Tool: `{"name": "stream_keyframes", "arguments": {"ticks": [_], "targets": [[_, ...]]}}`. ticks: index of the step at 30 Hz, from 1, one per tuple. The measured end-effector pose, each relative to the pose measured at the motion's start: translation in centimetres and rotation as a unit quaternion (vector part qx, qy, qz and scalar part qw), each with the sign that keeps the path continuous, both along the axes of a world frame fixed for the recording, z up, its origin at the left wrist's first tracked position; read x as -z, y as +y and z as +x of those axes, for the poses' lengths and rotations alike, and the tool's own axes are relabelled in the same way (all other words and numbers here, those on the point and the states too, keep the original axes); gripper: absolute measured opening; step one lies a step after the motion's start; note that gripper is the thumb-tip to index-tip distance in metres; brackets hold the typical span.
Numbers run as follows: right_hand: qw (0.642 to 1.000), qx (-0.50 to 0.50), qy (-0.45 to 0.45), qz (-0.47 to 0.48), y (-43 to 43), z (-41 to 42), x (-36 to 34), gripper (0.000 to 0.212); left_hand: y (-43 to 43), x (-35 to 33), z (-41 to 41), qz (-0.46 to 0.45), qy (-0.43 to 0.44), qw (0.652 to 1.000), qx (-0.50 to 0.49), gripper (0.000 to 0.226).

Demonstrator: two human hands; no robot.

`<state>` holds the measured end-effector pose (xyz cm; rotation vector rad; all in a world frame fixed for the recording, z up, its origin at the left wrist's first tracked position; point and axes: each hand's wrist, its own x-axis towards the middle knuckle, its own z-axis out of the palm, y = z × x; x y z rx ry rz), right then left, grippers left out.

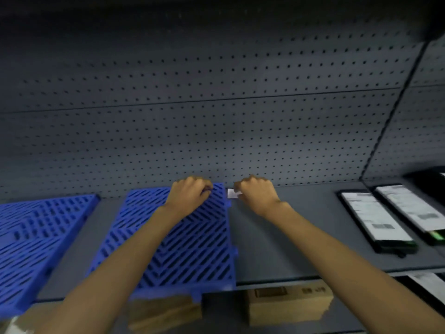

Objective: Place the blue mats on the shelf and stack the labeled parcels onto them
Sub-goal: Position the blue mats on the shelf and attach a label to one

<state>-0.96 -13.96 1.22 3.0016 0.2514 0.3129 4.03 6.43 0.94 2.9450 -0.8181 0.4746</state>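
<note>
1. Pegboard back panel (216, 116): one, it spanned the bay behind everything.
2. Shelf (289, 237): one grey deck, and all the task items sat on it.
3. Blue mats: two counted.
   - The left mat (36, 232) was cut off by the frame edge.
   - The middle mat (187, 237) lay flat, far edge near the back panel and front edge at the shelf lip.
   - A bare strip of shelf ran between them, so they were not touching.
   - My read: they were laid flat side by side to give the parcels a level base.
4. Labelled parcels on this deck: two counted, first parcel (375, 220) and second parcel (414, 210).
   - Both were black with white labels up, just beside each other and well apart from the mats.
   - None was on a mat, so stacking had not started.
   - There was a dark shape behind them; I couldn't tell what it was.
5. Lower level: two cardboard boxes (289, 302) under the lip, plus one lower parcel (428, 285), partly out of frame.
6. Left hand (190, 191): fingers were curled onto the middle mat near its far right corner, gripping it. Probably it was seating the mat toward the back panel.
7. Right hand (257, 194): it was just beside that same corner, clenched and pinching a white slip (233, 193).
8. White slip: one, too small to read, purpose unclear.
</note>
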Motion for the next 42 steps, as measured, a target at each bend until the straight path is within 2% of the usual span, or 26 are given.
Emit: {"name": "stream_keyframes", "arguments": {"ticks": [6, 14, 21, 28, 34, 38, 42], "targets": [[0.999, -0.010, 0.035, -0.019, -3.5, 2.3, 3.1, 0.038, -5.5, 2.8, 0.2, 0.006, 0.027, 1.000, -0.006, 0.029], [0.999, -0.030, 0.014, 0.024, -5.4, 3.7, 4.6, 0.029, -8.1, 3.9, 0.8, 0.064, 0.046, 0.997, -0.020, 0.043], [0.998, -0.040, -0.016, 0.035, -7.4, 3.6, 4.7, 0.021, -10.2, 3.9, 1.0, 0.045, 0.032, 0.997, -0.059, 0.030], [0.997, -0.037, -0.036, 0.053, -8.6, 2.7, 4.0, 0.026, -11.3, 3.4, 0.2, -0.005, -0.016, 0.999, -0.043, 0.022], [0.992, -0.064, -0.070, 0.086, -6.4, 1.2, 2.4, 0.028, -8.2, 2.1, -1.7, -0.038, -0.045, 0.997, -0.039, 0.018], [0.989, -0.090, -0.076, 0.093, -2.1, -0.8, 1.9, 0.028, -3.9, 1.3, -4.1, -0.066, -0.071, 0.994, -0.053, 0.008], [0.982, -0.125, -0.069, 0.122, 2.4, -3.2, 1.8, 0.027, 1.0, 0.8, -6.8, -0.068, -0.086, 0.993, -0.051, 0.007]]}}
